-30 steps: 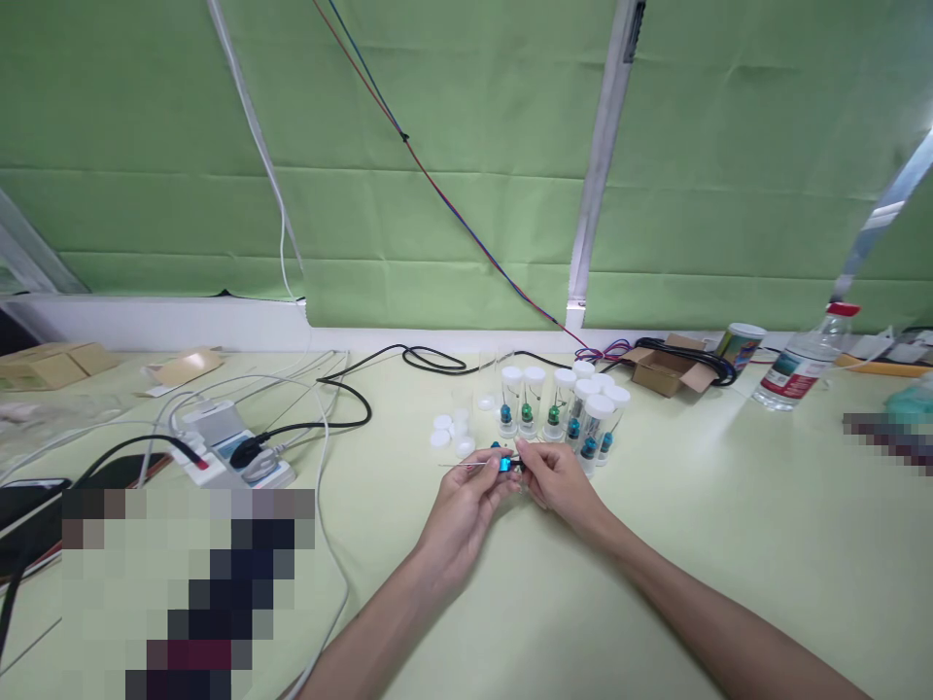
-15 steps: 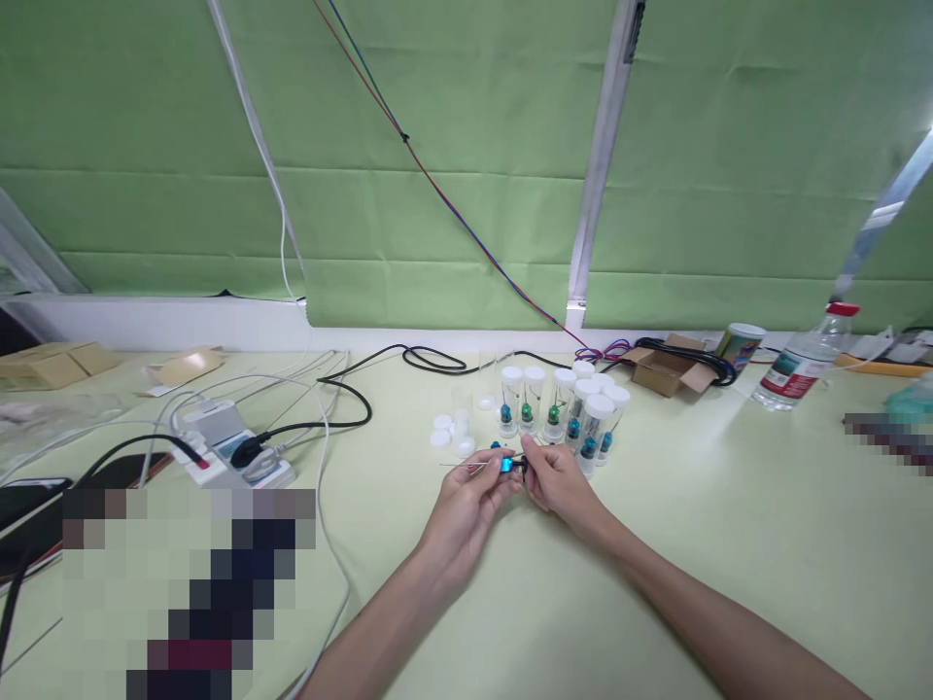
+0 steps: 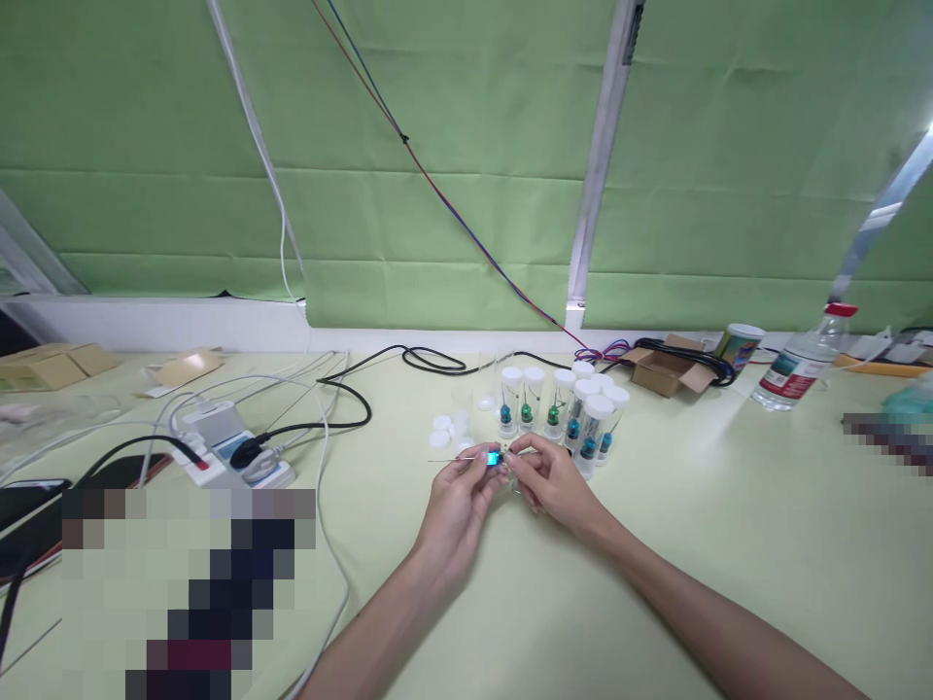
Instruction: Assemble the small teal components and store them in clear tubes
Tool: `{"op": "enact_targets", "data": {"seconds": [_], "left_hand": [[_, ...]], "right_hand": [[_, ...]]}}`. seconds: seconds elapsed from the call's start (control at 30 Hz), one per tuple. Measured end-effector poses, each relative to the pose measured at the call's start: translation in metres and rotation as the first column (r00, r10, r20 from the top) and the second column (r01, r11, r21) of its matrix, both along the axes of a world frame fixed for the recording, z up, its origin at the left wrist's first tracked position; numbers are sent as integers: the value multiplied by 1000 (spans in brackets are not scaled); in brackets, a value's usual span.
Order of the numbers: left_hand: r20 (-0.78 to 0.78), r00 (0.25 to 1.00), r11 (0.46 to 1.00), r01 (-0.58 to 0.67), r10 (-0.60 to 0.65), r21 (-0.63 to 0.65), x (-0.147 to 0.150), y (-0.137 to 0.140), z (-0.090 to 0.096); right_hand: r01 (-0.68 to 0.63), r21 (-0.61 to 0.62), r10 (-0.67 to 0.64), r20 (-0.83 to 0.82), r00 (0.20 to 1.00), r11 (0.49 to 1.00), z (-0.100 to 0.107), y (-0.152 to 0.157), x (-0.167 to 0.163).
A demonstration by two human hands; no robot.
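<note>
A small bright blue piece with a thin rod (image 3: 494,458) is pinched by my left hand (image 3: 463,496); its rod sticks out to the left past the fingers. At the piece's right end, my right hand (image 3: 550,478) is closed, thumb and fingertips together by a small dark part. What those right fingers grip is mostly hidden. Just beyond my hands stand several clear tubes with white caps (image 3: 598,406), each holding a small blue or green piece with thin wires. Loose white caps (image 3: 440,437) lie beyond my left hand, near uncapped clear tubes (image 3: 486,394).
To the left, a white power strip (image 3: 248,452) has plugs and cables in it. A black cable (image 3: 437,362) runs along the back. An open cardboard box (image 3: 667,369), a can (image 3: 740,345) and a water bottle (image 3: 802,360) stand at the back right.
Both hands have shifted slightly left with the blue piece, which looks brighter now. My right fingers have changed their hold, moving from the black end towards the blue part.
</note>
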State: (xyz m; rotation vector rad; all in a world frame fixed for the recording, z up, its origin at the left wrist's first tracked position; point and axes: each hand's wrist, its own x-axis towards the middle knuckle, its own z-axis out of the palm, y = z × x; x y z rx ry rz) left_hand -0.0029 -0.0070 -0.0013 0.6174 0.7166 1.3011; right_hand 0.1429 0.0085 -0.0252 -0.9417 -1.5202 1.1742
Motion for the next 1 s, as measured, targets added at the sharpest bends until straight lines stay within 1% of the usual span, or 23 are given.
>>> {"op": "enact_targets", "data": {"seconds": [0.17, 0.43, 0.8, 1.0], "left_hand": [[-51, 998, 999, 30, -29, 22, -1, 0, -1], [-114, 991, 996, 74, -68, 51, -1, -2, 0], [-183, 981, 995, 76, -63, 62, 1, -5, 1], [-178, 982, 995, 73, -61, 63, 0, -5, 1]], "right_hand": [[-27, 18, 27, -9, 1000, 999, -2, 2, 0], [22, -4, -22, -17, 1000, 1000, -8, 7, -1], [84, -10, -84, 35, 996, 996, -14, 11, 0], [94, -10, -93, 35, 995, 996, -9, 9, -2]]}}
